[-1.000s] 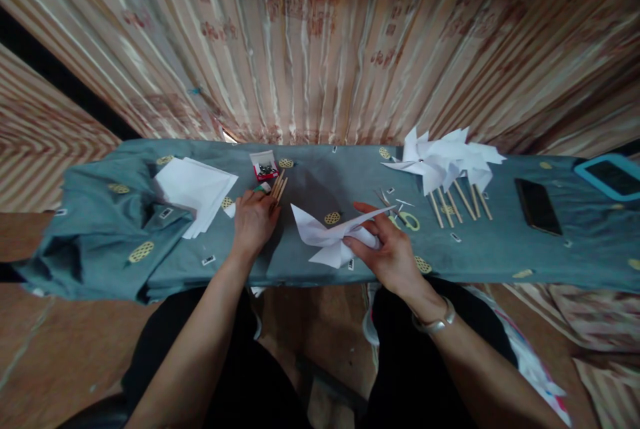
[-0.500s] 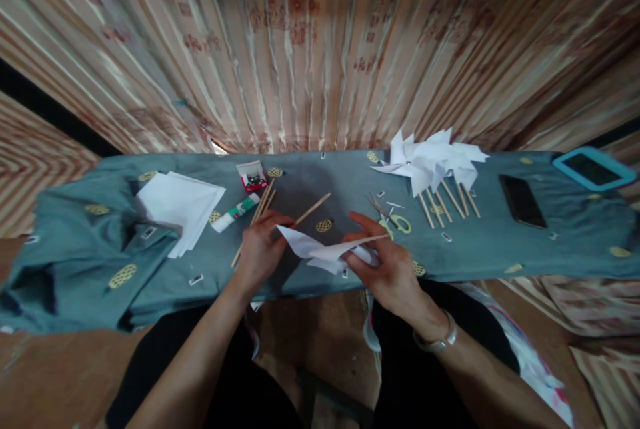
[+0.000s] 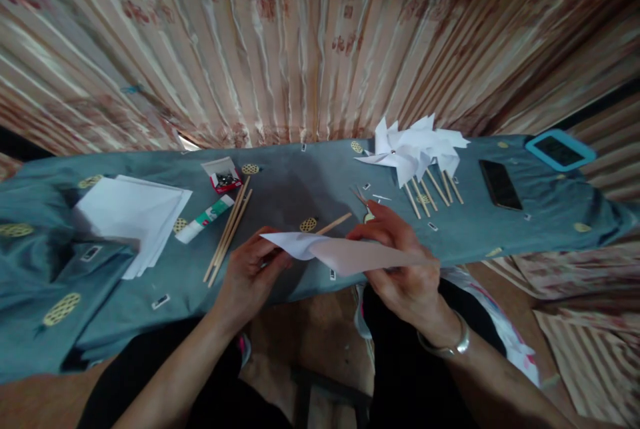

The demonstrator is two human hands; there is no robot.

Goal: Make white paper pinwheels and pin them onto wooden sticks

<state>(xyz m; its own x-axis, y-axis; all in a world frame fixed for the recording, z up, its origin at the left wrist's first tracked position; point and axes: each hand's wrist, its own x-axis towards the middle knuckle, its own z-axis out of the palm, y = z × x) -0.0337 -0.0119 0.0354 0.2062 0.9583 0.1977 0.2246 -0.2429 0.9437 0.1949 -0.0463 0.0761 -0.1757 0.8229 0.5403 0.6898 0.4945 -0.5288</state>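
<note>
A white paper pinwheel (image 3: 350, 254) is between my hands above the near edge of the table. My left hand (image 3: 255, 277) is closed, thumb and fingers pinching its left end. My right hand (image 3: 407, 272) grips the right side, with the thumb below and the fingers curled behind. A wooden stick (image 3: 335, 223) slants out from behind the paper; its other end is hidden, so I cannot tell which hand touches it. Just beyond my right fingers lie scissors (image 3: 359, 196), their handles mostly covered.
On the green cloth (image 3: 285, 189) are white paper sheets (image 3: 130, 209), a glue stick (image 3: 205, 218), loose sticks (image 3: 230, 232) and a red-and-white box of small metal pins (image 3: 223, 177). Finished-looking pinwheels (image 3: 415, 149), a phone (image 3: 500, 184) and a blue-framed device (image 3: 560, 150) lie right. A curtain (image 3: 310, 49) hangs behind.
The pinwheel has turned, showing a broad blade toward the right. The stick has shifted right behind the paper, and my left hand now pinches the paper's left end. The view has swung slightly.
</note>
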